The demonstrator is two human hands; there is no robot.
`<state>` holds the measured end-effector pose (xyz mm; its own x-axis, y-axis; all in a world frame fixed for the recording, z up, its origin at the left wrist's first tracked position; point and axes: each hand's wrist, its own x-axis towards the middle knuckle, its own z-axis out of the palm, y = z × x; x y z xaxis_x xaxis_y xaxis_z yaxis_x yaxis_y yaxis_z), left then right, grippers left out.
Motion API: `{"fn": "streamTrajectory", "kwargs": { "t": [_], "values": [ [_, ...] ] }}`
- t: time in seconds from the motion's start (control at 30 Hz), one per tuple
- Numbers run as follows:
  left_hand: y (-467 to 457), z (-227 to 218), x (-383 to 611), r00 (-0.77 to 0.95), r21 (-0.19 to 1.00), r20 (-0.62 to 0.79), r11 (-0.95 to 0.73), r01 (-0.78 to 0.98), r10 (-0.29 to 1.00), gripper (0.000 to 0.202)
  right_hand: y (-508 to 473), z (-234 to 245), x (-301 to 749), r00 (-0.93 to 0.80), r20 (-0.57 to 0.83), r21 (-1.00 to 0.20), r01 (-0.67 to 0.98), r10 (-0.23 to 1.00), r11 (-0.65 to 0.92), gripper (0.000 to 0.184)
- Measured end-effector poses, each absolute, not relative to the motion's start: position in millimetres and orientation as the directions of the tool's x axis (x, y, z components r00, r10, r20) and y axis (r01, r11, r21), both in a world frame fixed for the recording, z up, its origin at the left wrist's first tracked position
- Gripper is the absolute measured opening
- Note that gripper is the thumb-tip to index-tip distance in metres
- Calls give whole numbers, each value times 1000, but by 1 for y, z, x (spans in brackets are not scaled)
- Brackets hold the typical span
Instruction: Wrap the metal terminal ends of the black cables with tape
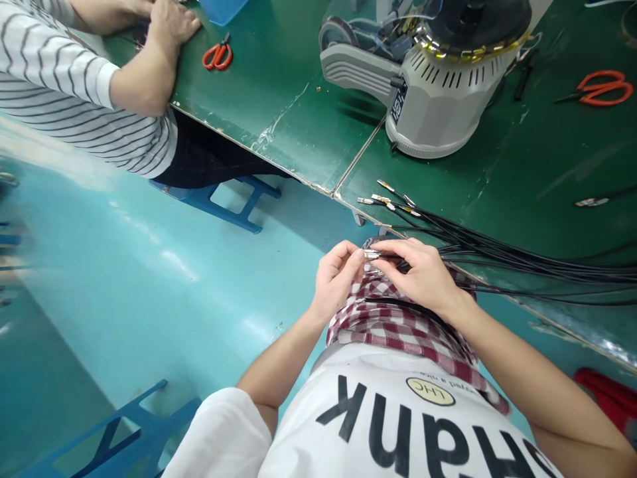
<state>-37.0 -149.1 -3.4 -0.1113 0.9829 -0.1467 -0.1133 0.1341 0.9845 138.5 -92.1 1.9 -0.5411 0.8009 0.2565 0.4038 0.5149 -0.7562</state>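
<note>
Over my lap, just off the table edge, my left hand (341, 272) pinches the metal-tipped end of a black cable (371, 254). My right hand (415, 269) is closed round the same cable end from the other side, with its fingertips close to the left ones. How many cable ends sit between the fingers I cannot tell. Beyond my right hand, a bundle of black cables (502, 249) runs along the table to the right, several silvery tips with yellowish marks pointing left.
A grey machine (438, 99) with a black reel stands on the green table (279, 86). Orange-handled snips (217, 56) lie at the left, orange-handled scissors (602, 88) at the right. A co-worker in a striped sleeve (54, 60) sits at the upper left. Blue stools (239, 206) stand on the floor.
</note>
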Motion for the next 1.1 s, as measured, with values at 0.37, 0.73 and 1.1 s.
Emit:
{"fn": "streamTrajectory", "kwargs": {
  "t": [0.37, 0.73, 1.1],
  "values": [
    [-146, -6, -33, -110, 965, -179, 153, -212, 978, 31, -92, -2, 135, -481, 287, -759, 413, 828, 504, 12],
    [-144, -5, -26, -110, 969, -171, 146, -200, 979, 32, -91, -7, 136, -438, 320, -775, 390, 840, 498, 9],
    [-142, -23, -40, 48, 974, -223, 221, 45, 974, 41, -81, -7, 150, -580, 270, -672, 457, 768, 582, 18]
  ]
}}
